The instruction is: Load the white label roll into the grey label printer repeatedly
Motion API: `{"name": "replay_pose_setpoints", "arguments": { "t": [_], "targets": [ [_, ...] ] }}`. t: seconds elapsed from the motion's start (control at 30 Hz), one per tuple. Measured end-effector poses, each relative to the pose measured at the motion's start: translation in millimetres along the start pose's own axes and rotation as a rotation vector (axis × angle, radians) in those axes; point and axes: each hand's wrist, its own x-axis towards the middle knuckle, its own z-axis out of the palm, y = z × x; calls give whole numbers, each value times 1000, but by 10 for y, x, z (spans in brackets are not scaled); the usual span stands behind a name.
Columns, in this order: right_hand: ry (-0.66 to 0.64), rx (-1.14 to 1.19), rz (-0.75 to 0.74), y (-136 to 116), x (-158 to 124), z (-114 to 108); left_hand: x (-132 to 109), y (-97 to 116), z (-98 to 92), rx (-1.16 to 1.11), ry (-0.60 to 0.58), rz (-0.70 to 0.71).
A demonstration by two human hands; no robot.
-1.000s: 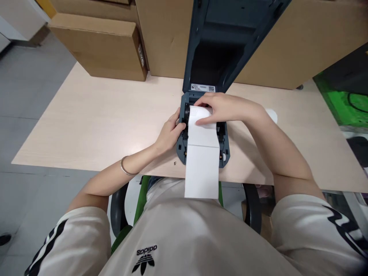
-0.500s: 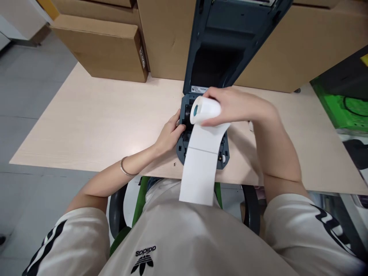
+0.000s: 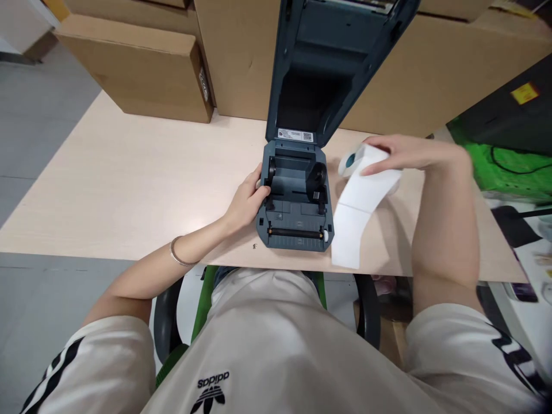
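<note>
A dark blue-grey label printer (image 3: 290,208) lies on the table with its lid (image 3: 319,52) raised. Inside its bay, the black roll holders (image 3: 317,178) and the black roller (image 3: 295,233) are uncovered, with no roll between the holders. My left hand (image 3: 246,201) grips the printer's left edge, thumb over the rim. To the right of the printer, my right hand (image 3: 403,154) is closed around a roll of white labels (image 3: 366,158) with a teal core. A loose strip of labels (image 3: 350,227) trails from the roll toward the table's front edge.
Large cardboard boxes (image 3: 241,63) stand behind the printer, with a smaller carton (image 3: 133,69) at the back left. The pale wooden table (image 3: 172,167) extends to both sides. At the right are a green bag (image 3: 509,167) and a dark box (image 3: 509,109).
My right hand has carried the label roll from above the printer's bay to its right side, uncovering the bay. My left hand stays on the printer's left edge. The view has shifted slightly.
</note>
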Motion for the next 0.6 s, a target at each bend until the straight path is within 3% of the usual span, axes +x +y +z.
{"name": "replay_pose_setpoints", "arguments": {
  "t": [0.17,0.3,0.43,0.6],
  "targets": [
    [-106,-98,27,-43,380,337,-8,-13,-17,33,3,-38],
    [-140,-77,-34,-87,415,464,-10,-1,-26,40,9,-46],
    [-12,45,-98,53,173,363,-5,21,-27,52,9,-42],
    [176,60,67,506,-44,240,4,4,-22,49,8,-27]
  ]
}}
